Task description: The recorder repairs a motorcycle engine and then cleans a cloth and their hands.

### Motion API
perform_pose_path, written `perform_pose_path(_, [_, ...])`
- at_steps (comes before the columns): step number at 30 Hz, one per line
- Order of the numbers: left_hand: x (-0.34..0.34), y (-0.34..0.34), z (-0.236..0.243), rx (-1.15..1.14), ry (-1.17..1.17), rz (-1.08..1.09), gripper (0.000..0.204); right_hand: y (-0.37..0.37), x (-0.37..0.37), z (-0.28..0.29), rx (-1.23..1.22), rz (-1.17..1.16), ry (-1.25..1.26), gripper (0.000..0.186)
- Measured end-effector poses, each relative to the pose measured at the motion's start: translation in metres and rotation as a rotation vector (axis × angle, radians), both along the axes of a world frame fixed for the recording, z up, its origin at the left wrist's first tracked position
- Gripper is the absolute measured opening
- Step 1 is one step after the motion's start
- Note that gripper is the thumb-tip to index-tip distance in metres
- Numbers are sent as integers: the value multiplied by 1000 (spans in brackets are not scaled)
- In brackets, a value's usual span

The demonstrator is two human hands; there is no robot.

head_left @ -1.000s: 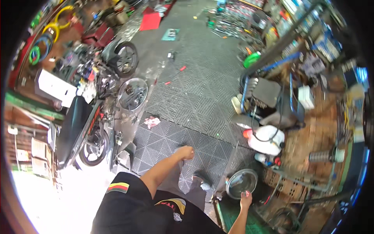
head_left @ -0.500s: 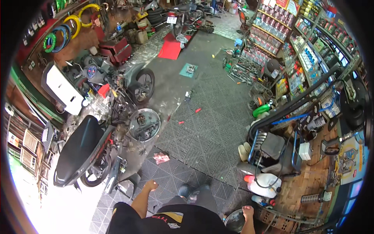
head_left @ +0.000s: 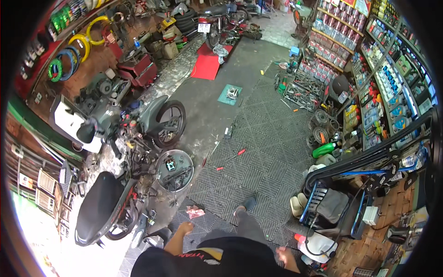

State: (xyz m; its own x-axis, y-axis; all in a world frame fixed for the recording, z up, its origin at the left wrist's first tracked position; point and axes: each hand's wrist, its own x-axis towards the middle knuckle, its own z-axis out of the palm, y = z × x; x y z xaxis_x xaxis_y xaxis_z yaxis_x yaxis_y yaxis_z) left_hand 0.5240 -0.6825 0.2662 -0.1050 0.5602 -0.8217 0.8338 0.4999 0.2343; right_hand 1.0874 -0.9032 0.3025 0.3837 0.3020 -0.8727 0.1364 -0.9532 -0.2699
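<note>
My left hand (head_left: 186, 227) hangs low in front of my body, fingers curled in, with nothing visible in it. A crumpled pink rag (head_left: 194, 212) lies on the floor mat just beyond it. On the other side, my right hand (head_left: 282, 253) is also loosely closed and looks bare, near a white jug (head_left: 318, 247) with a red cap. One of my shoes (head_left: 249, 203) is planted ahead on the dark patterned mat (head_left: 272, 161). Two red-handled tools, one nearer (head_left: 219, 169) and one farther (head_left: 241, 152), lie on the mat.
A partly stripped motorbike with a black seat (head_left: 99, 207) stands at left beside a round metal tray (head_left: 160, 176) of parts. At right are a blue-framed machine (head_left: 332, 207), slippers (head_left: 297, 205) and scattered tools (head_left: 302, 92). A red mat (head_left: 205, 67) lies under another motorbike farther off.
I have moved forward, one foot stepping out ahead. The rag, tray and tools shift in view. My left hand is slightly lower and my right hand is closer to my body.
</note>
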Motion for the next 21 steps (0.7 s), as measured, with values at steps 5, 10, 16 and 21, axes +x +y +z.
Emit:
perform_pose_path(5, [29,102,-20,252,-69,-39,41,204,62,28,569,27,-69,33])
perform_pose_path(10, [83,189,7,119,-104,88,40,381,100,115,771,166,-206,31])
perform_pose_path(16, [152,312,49,131,-88,37,42,505,156,131,914,-32,-98,47])
perform_pose_path(21, [169,385,10,188,-105,136,39,524,191,91,405,-85,184,40])
